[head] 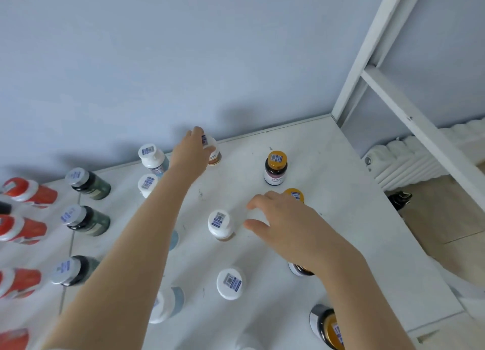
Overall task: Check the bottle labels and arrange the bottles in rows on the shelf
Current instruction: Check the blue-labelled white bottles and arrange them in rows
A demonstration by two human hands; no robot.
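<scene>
I see my left hand (193,150) gripping a white-capped bottle (213,152) at 12 o'clock on the shelf (341,192). My right hand (286,229) hovers slack, holding nothing, with a gold-capped bottle (296,194) at its 12 o'clock.

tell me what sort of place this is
Probably a storage room: a white shelf on a white metal frame, rows of pill-style bottles with code stickers on their caps, and a radiator by the wall.
</scene>
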